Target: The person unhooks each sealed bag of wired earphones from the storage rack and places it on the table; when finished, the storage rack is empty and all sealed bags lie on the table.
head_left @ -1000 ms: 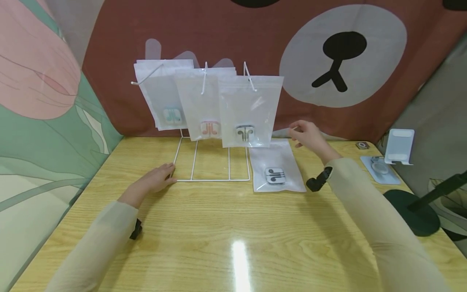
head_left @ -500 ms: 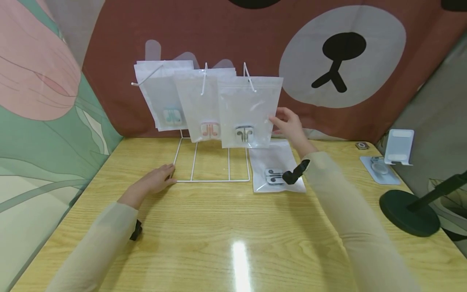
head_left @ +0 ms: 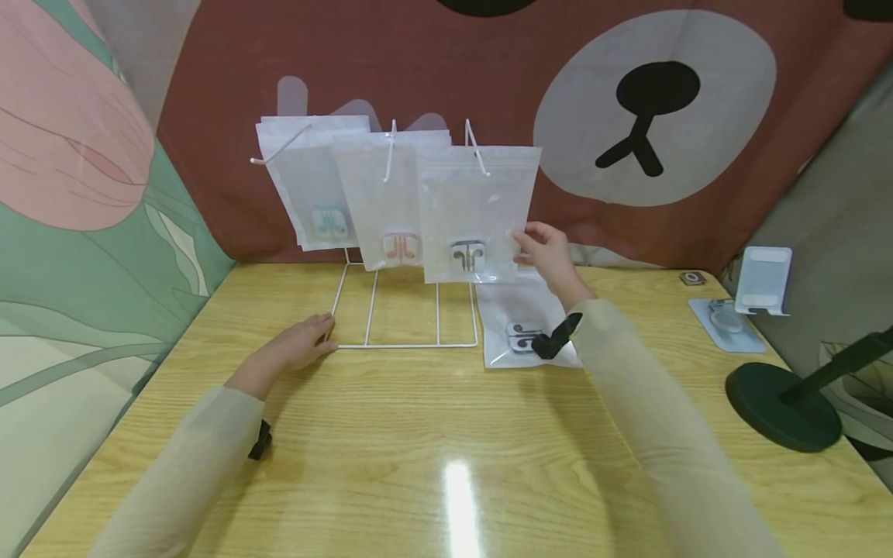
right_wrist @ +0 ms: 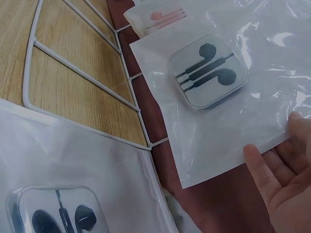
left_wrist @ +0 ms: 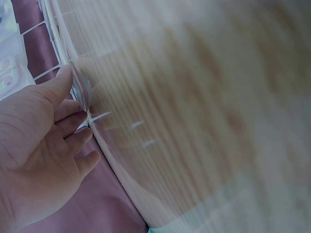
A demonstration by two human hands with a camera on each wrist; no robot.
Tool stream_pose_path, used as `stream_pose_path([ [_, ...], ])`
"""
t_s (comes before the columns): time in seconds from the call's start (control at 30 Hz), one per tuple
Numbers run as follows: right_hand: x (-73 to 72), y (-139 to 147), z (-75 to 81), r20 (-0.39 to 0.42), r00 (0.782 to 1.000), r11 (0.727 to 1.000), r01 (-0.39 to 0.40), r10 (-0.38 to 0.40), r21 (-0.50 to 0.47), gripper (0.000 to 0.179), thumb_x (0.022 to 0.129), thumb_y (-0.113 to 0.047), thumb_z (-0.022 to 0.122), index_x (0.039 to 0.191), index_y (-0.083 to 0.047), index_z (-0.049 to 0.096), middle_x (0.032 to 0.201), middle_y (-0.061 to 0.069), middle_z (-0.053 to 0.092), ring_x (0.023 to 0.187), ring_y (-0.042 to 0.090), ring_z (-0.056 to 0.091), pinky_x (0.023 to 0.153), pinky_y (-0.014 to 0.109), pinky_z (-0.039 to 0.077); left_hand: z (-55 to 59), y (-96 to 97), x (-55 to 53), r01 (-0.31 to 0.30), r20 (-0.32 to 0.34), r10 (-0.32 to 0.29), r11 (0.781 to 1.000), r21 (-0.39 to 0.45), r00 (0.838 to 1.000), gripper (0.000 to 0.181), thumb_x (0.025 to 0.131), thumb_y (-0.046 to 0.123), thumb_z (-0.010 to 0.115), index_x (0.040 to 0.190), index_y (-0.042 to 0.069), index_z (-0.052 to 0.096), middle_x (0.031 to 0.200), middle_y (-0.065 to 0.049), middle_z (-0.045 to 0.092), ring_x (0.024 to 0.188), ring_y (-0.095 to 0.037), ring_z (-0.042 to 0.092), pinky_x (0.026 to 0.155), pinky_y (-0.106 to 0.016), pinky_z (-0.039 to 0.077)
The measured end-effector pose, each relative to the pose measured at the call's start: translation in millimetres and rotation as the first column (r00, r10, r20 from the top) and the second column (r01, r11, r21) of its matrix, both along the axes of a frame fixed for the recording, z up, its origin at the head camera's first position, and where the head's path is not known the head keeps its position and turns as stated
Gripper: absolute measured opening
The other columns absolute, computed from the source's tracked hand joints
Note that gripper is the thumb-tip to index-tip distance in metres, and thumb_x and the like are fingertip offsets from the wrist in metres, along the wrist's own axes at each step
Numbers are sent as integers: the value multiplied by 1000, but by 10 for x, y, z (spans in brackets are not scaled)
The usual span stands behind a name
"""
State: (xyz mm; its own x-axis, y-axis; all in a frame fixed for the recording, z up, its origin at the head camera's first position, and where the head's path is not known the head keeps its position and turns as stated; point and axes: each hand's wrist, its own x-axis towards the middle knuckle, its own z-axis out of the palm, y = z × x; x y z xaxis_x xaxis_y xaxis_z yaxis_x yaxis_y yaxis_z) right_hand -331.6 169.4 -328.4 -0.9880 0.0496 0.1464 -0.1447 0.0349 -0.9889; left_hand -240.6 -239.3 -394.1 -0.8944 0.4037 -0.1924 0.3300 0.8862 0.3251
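Note:
My left hand (head_left: 298,343) rests on the front left corner of a white wire display rack (head_left: 407,346); the left wrist view shows its fingers at the rack's wire (left_wrist: 47,73). At the rack's right hook, my right hand (head_left: 551,260) holds the right edge of a hanging clear zip bag (head_left: 481,209), thumb in front. That bag contains a boxed pair of dark earphones (right_wrist: 209,70). Pink earphones (head_left: 401,248) hang in the middle bag and light blue ones (head_left: 329,222) in the left bags. Another bagged set of black earphones (head_left: 519,335) lies on the table, partly hidden by the right wrist camera.
Toward the right stand a blue-and-white phone stand (head_left: 760,279) and a dark green round base with a pole (head_left: 781,407). A small square object (head_left: 693,278) lies at the back of the wooden table (head_left: 391,449). Behind hangs a brown bear-print cloth (head_left: 488,70).
My right hand has come left from beside the rack to the edge of the right hanging bag, then slid a little down along it. The left hand has stayed put.

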Motion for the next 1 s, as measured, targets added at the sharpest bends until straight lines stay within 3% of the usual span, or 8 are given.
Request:
stream_pose_path([
  [0.23,47,-4,-35,-49,997,996,59,-56,67,25,90,-15,61,108,3,60,90,4,58,71,15,61,71,31,55,11,8,8,-7,8,7,1000,2,1000,59,98,24,46,141,-10,23,145,-29,18,132,-44,14,106,-56,14],
  [0.4,90,1,-51,-101,990,993,106,-101,44,24,89,-14,62,104,4,61,88,8,60,63,16,63,66,27,55,15,10,11,-10,9,10,1000,1,1000,59,98,25,46,141,-10,24,145,-29,19,132,-44,14,106,-55,15],
  [0.53,147,22,-35,-138,984,990,125,-114,72,25,89,-17,62,104,3,63,93,13,62,62,13,62,65,24,54,7,7,7,-10,7,10,1000,-1,1000,59,98,25,46,141,-10,23,145,-29,19,132,-44,14,106,-55,16],
  [0.67,216,50,-11,-149,980,983,148,-131,111,26,89,-19,63,104,2,64,91,9,62,62,12,61,64,22,54,-4,2,0,-9,4,9,1000,-3,1000,59,98,25,46,141,-10,23,145,-29,19,132,-45,15,106,-55,15],
  [1.0,455,88,0,-169,981,988,117,-98,102,25,90,-17,62,103,5,63,82,4,61,60,11,60,62,22,54,-4,0,-15,0,-6,0,1000,-4,1000,59,98,24,46,140,-11,23,144,-30,19,132,-45,15,106,-55,14],
])
